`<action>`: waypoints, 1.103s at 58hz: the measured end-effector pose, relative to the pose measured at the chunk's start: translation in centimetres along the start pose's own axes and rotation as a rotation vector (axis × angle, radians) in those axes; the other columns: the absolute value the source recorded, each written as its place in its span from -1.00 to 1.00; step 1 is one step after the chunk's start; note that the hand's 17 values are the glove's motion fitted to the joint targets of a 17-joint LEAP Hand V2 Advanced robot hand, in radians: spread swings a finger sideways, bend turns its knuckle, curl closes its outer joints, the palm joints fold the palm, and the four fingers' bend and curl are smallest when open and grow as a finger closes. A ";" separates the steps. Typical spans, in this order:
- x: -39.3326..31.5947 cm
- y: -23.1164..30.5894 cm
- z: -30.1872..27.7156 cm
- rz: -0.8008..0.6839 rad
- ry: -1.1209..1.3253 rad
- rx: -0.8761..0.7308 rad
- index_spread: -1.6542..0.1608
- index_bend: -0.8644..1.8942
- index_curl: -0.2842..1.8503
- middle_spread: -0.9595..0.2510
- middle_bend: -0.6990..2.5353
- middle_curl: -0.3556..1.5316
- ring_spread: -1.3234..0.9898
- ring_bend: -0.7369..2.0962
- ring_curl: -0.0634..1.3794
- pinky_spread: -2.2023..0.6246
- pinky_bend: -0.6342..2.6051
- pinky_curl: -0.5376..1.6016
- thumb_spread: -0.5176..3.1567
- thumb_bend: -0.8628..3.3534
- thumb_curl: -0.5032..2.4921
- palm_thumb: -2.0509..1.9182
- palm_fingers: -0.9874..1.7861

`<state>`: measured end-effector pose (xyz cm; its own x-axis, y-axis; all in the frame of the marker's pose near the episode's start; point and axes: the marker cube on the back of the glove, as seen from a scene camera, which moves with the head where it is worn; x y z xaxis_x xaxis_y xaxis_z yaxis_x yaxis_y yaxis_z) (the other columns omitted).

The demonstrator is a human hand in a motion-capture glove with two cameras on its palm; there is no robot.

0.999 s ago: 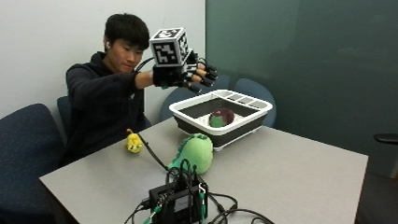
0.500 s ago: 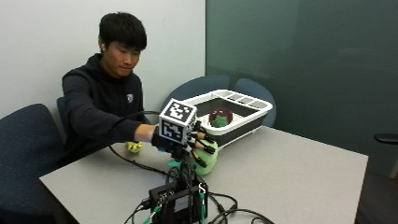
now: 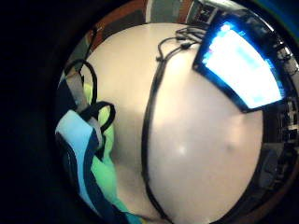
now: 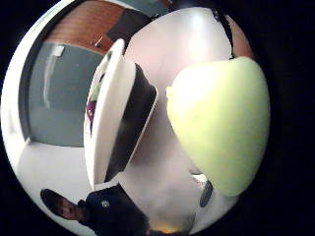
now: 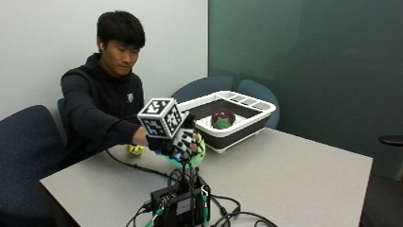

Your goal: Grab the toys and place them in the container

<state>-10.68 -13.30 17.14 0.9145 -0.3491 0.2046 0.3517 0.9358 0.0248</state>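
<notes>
Grey table (image 5: 296, 175), seen from the outside view. White container (image 5: 249, 124) at the far edge, already holding one dark red and green toy (image 5: 222, 119). Green plush toy (image 5: 197, 150) on the table near the container, gloved right hand (image 5: 171, 142) over it; grip not discernible. Small yellow toy (image 5: 135, 150) beside, untouched. Judged: one of three stowed, two remaining.
</notes>
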 end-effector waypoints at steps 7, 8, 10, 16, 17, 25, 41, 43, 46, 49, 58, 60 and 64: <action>-2.1 0.2 -6.1 -0.044 -0.002 0.070 0.34 0.02 -0.36 0.24 -0.12 -0.18 -0.19 0.28 -0.14 0.28 0.01 -0.10 -0.32 -0.48 -0.13 0.45 0.48; -2.7 0.3 -7.0 -0.052 -0.006 0.079 0.34 0.03 -0.35 0.23 -0.12 -0.17 -0.19 0.28 -0.14 0.28 0.01 -0.09 -0.33 -0.48 -0.12 0.45 0.48; -4.5 0.7 -8.7 -0.061 -0.019 0.096 0.32 0.05 -0.33 0.22 -0.10 -0.15 -0.20 0.29 -0.12 0.28 0.02 -0.09 -0.36 -0.47 -0.10 0.45 0.47; -9.4 1.0 -13.3 -0.120 -0.008 0.155 0.29 0.09 -0.26 0.19 -0.07 -0.09 -0.20 0.31 -0.08 0.27 0.03 -0.07 -0.43 -0.47 -0.06 0.44 0.44; -10.2 0.9 -13.9 -0.139 -0.005 0.164 0.28 0.09 -0.25 0.19 -0.07 -0.09 -0.21 0.32 -0.07 0.27 0.03 -0.07 -0.44 -0.47 -0.05 0.44 0.44; -17.3 0.9 -15.8 -0.258 -0.056 0.186 0.25 0.12 -0.15 0.16 -0.03 -0.01 -0.21 0.34 -0.03 0.27 0.06 -0.04 -0.52 -0.46 0.01 0.43 0.40; -29.4 1.1 -9.7 -0.379 -0.200 0.041 0.22 0.06 0.03 0.13 -0.04 0.10 -0.20 0.39 0.02 0.27 0.11 -0.01 -0.61 -0.47 0.07 0.39 0.24; -30.0 1.2 -8.7 -0.383 -0.192 -0.027 0.23 0.04 0.05 0.13 -0.05 0.10 -0.19 0.40 0.02 0.27 0.13 -0.01 -0.61 -0.48 0.07 0.38 0.20; -31.1 1.8 -7.3 -0.400 -0.201 -0.180 0.25 -0.05 0.06 0.14 -0.11 0.09 -0.19 0.37 0.01 0.29 0.15 -0.01 -0.58 -0.50 0.07 0.37 0.04; -31.6 2.5 -6.3 -0.427 -0.233 -0.326 0.31 -0.15 0.04 0.22 -0.22 0.03 -0.14 0.33 -0.01 0.34 0.18 0.00 -0.47 -0.52 0.07 0.32 -0.23; -28.8 2.9 -8.6 -0.428 -0.304 -0.290 0.48 -0.33 -0.18 0.54 -0.39 -0.10 0.07 -0.14 -0.31 0.51 0.11 -0.07 -0.23 -0.60 -0.08 0.18 -0.58; -27.7 3.1 -9.6 -0.417 -0.307 -0.256 0.50 -0.32 -0.20 0.57 -0.42 -0.12 0.09 -0.17 -0.35 0.53 0.08 -0.09 -0.20 -0.60 -0.11 0.17 -0.55; -24.3 3.4 -11.8 -0.390 -0.293 -0.210 0.52 -0.31 -0.25 0.61 -0.44 -0.14 0.11 -0.21 -0.39 0.56 0.03 -0.12 -0.15 -0.60 -0.15 0.17 -0.48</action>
<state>-29.37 -2.25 0.71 0.6239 -0.6130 0.4847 0.7147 0.6985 -0.0366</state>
